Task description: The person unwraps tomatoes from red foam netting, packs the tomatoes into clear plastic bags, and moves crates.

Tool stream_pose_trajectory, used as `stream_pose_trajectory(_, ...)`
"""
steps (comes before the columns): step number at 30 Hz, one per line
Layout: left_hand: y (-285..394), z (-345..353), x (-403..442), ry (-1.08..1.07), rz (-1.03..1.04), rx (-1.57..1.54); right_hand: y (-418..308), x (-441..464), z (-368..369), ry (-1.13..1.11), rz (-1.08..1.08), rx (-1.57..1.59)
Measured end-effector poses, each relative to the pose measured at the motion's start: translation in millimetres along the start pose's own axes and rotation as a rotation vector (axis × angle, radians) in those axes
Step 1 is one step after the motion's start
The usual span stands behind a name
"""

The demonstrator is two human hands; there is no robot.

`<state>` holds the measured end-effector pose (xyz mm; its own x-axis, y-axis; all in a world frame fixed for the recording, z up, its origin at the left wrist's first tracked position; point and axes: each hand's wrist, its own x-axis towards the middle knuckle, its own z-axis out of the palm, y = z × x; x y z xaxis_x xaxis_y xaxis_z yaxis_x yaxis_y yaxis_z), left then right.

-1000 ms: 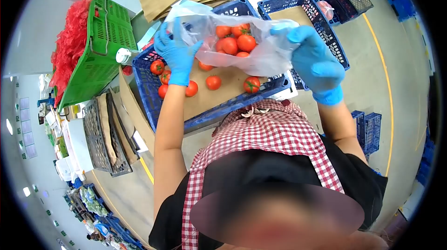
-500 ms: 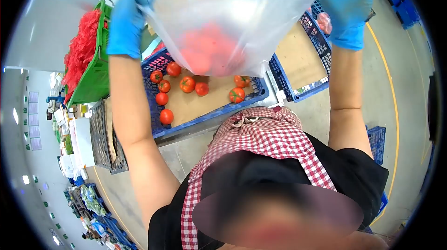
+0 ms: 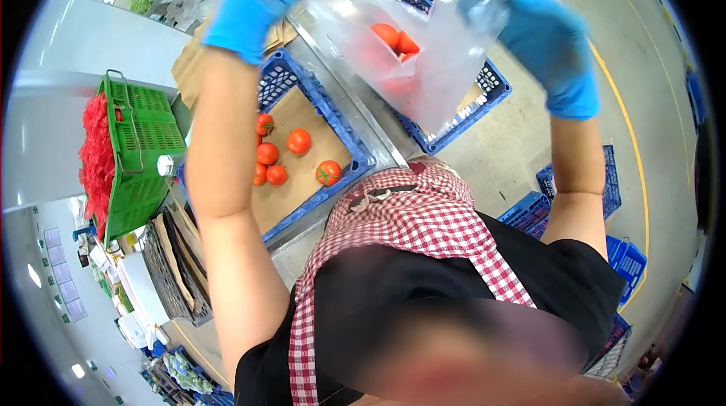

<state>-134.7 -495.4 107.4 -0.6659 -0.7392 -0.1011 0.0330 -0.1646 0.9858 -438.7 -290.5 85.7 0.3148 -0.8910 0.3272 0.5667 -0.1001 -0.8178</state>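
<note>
A clear plastic bag point(image 3: 446, 66) with red tomatoes point(image 3: 386, 34) in it hangs between my two blue-gloved hands. My left hand point(image 3: 261, 1) is closed on the bag's upper left edge. My right hand point(image 3: 537, 47), somewhat blurred, is closed on the bag's upper right part. Below my left hand stands a blue crate point(image 3: 321, 115) lined with brown cardboard, with several loose tomatoes point(image 3: 299, 141) on it; my left forearm hides part of it. A second blue crate point(image 3: 454, 137) lies behind and under the bag.
At the left, a green crate point(image 3: 144, 130) is heaped with red netting point(image 3: 96, 149). A metal table edge point(image 3: 378, 130) runs between the two blue crates. Blue crates point(image 3: 626, 262) stand on the floor at the right. A dark crate point(image 3: 178, 270) holds cardboard at lower left.
The bag and both hands have swung right relative to the tomato crate, now over the second crate. The tomatoes in the bag have shifted, and the view has turned.
</note>
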Motion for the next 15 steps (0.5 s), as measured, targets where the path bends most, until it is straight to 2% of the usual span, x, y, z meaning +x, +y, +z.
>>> stream_pose_trajectory(1,-37.6,9.6,14.7,0.127,-0.031,-0.103,14.8,0.1,5.8,0.067,0.099,0.027)
stream_pose_trajectory(2,-67.2,15.0,24.5,0.101,-0.073,-0.118,33.6,-5.3,-3.7,0.152,0.168,-0.012)
stream_pose_trajectory(4,-121.7,31.0,38.7,0.209,-0.137,-0.256,71.2,-17.8,-27.7,0.335,0.275,-0.009)
stream_pose_trajectory(5,-156.8,24.0,53.5,0.337,-0.225,-0.296,85.4,-25.6,-41.4,0.434,0.306,0.033)
stream_pose_trajectory(7,-198.5,29.0,64.6,0.495,-0.226,-0.318,111.8,-47.5,-65.5,0.574,0.365,0.003)
stream_pose_trajectory(9,-241.8,17.6,68.4,0.502,-0.016,-0.197,114.4,-64.4,-68.3,0.579,0.339,-0.035)
stream_pose_trajectory(12,-255.4,-5.2,53.2,0.525,-0.169,0.116,121.5,-83.5,-79.9,0.64,0.288,-0.198)
stream_pose_trajectory(15,-233.5,-2.9,20.5,0.408,-0.264,0.3,146.1,-92.6,-98.0,0.774,0.385,-0.104)
